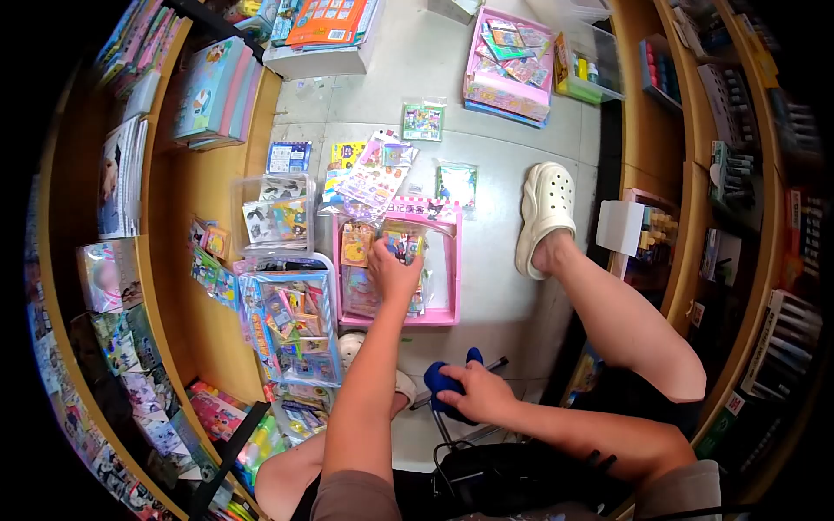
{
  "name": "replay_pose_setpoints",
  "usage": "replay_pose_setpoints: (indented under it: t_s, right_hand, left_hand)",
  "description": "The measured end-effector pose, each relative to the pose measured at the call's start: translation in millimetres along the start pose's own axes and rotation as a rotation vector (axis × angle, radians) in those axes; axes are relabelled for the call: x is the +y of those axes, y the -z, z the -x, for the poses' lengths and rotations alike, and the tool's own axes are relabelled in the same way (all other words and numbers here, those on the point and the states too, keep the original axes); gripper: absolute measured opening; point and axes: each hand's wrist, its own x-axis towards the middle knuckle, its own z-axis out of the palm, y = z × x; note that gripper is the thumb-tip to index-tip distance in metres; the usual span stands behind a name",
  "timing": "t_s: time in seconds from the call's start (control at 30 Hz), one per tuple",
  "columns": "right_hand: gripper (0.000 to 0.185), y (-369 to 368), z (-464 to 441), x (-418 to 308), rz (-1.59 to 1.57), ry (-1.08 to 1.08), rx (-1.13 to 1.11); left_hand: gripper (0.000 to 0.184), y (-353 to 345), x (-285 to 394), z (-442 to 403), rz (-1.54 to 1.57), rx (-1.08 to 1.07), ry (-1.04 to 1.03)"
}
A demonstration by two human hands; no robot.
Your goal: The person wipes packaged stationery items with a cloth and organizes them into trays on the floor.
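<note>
My left hand [396,271] reaches down into a pink box [457,300] on the floor. Its thumb and fingers close around the sides of a small, colourful, clear-wrapped packet [403,247]. Left of that hand, a yellow-orange packet [357,244] lies in the same box among other flat packets. My right hand [480,393] is near my lap, its fingers curled over a blue, soft-looking piece [440,383] beside thin metal rods. What its palm touches is hidden.
Loose sticker packs [373,178] lie beyond the box. On the left stand a clear tub [274,213] and a blue-edged tray [300,326] of packets. A pink bin [506,69] sits at the back right. Wooden shelves [165,260] line both sides. My shoe [547,213] is right of the box.
</note>
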Motion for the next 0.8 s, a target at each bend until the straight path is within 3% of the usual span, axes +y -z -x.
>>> replay_pose_setpoints:
  t_s: [0.07,0.17,0.2,0.3,0.4,0.5,0.57,0.63,0.7,0.73,0.8]
  right_hand:
    - [0.045,4,0,-2,-0.079,-0.025,0.083]
    - [0.048,0,-12,8,-0.174,0.041,0.323]
    - [0.047,2,-14,7,-0.207,0.046,0.367]
    - [0.046,8,-14,0,-0.230,0.146,0.445]
    - [0.046,1,-13,3,-0.070,0.379,0.512]
    - [0.044,2,-12,2,-0.065,0.335,0.667]
    - [0.041,7,-26,10,-0.109,0.210,0.750]
    - [0.036,17,-43,22,-0.130,0.043,0.685]
    - [0.034,2,-94,65,-0.660,0.161,0.462]
    - [0.030,22,-64,41,-0.898,0.027,0.199]
    - [0.029,28,-55,31,-1.123,0.049,-0.101]
  left_hand:
    - [0.069,10,-9,18,0.176,0.034,-0.082]
    - [0.060,23,-29,49,1.023,-0.329,0.221]
    - [0.056,42,-20,65,1.173,-0.416,0.323]
    - [0.054,73,6,110,1.572,-0.535,0.371]
    - [0.048,72,10,142,1.742,-0.888,0.558]
    - [0.045,74,25,169,1.795,-0.789,0.686]
    - [0.046,88,33,184,1.587,-0.779,0.581]
    - [0.047,111,33,193,1.394,-0.825,0.438]
    - [0.047,133,29,194,1.555,-0.934,0.451]
    - [0.047,144,28,193,1.625,-0.973,0.449]
    - [0.045,158,22,188,1.638,-0.950,0.465]
